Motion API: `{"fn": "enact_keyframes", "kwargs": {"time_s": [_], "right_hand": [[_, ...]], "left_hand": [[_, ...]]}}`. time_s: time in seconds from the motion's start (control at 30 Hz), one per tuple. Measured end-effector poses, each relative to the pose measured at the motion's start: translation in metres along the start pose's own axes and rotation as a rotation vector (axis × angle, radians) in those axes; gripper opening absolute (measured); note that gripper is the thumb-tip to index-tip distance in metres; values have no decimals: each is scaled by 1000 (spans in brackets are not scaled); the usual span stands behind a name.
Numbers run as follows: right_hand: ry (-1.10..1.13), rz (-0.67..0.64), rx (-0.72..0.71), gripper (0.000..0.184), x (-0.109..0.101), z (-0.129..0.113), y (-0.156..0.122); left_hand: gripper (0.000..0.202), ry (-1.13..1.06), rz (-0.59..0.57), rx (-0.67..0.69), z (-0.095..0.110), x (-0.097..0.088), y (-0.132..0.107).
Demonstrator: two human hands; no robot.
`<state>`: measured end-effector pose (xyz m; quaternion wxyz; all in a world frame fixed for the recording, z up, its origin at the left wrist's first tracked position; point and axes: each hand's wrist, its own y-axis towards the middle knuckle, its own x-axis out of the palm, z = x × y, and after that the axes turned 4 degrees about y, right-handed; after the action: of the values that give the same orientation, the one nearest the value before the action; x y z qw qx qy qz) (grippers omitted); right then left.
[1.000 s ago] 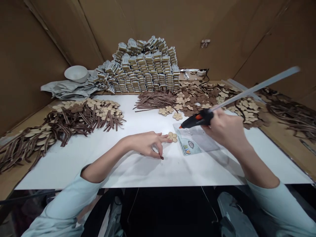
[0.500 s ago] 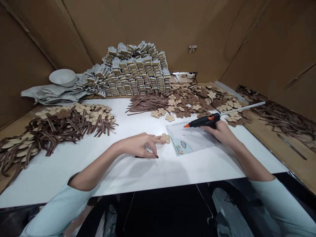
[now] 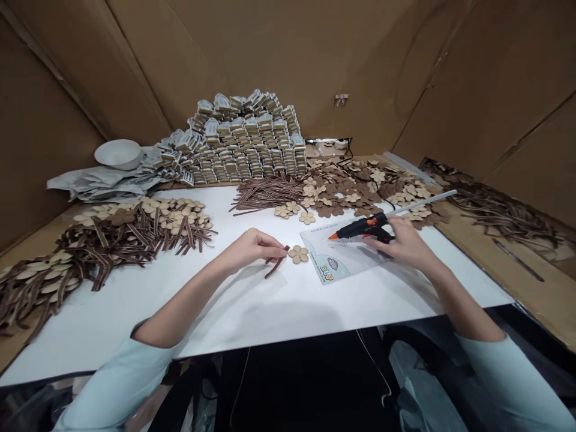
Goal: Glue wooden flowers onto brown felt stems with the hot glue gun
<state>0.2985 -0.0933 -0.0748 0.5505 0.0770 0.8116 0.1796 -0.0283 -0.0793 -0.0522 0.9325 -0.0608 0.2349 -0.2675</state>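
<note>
My left hand [image 3: 249, 249] pinches a brown striped ribbon [image 3: 275, 267], folded over, between thumb and fingers. Just right of its fingertips, a beige flower cutout [image 3: 297, 254] lies flat on the white board. My right hand [image 3: 407, 243] is round the handle of a black hot glue gun [image 3: 360, 227] with an orange tip. A long glue stick [image 3: 423, 201] sticks out of the gun's back. Beneath the nozzle lies a clear printed plastic sheet [image 3: 332, 273] with strands of glue on it.
Ribbon-and-flower pieces [image 3: 130, 231] are heaped at the left. Behind are loose ribbons [image 3: 269, 192], brown and beige flowers [image 3: 351, 189] and a tall stack of small printed pieces [image 3: 256, 141]. A white bowl [image 3: 118, 154] stands back left; tweezers [image 3: 517, 259] lie at the right.
My left hand has drawn back from the flower, and the ribbon in it now shows as a folded strip. The glue gun has shifted slightly left and down over the sheet.
</note>
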Motion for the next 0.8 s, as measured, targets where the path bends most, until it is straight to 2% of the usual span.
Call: {"fn": "enact_keyframes", "kwargs": {"time_s": [0.07,0.13,0.2,0.23,0.3,0.37,0.43,0.5,0.6,0.8], "right_hand": [[-16,151,93,46,-11,-7,-15],[24,361,210,37,-19,-22,-29],[160,481,217,27,-24,-44,-38],[245,426,172,24,-24,-57,-39],[418,132,47,20,-21,-84,-33],[485,-178,-7,20,-14,-108,-20],[502,-377,-50,20,-4,-127,-4],[444,-482,-65,19,6,-139,10],[385,-549,-60,16,19,-147,26],[420,-636,-67,13,24,-151,38]], "left_hand": [[15,-106,-1,-67,0,1,2],[14,-169,-14,-110,-2,2,3],[13,-190,-23,-130,-5,4,5],[12,-193,-27,-134,-7,5,5],[12,-198,-39,-140,-9,7,6],[14,-196,-55,-130,-12,8,7],[16,-182,-65,-110,-13,9,8],[19,-156,-71,-83,-13,9,7],[22,-118,-91,-53,-12,9,6],[23,-133,-100,-39,-13,9,5]]}}
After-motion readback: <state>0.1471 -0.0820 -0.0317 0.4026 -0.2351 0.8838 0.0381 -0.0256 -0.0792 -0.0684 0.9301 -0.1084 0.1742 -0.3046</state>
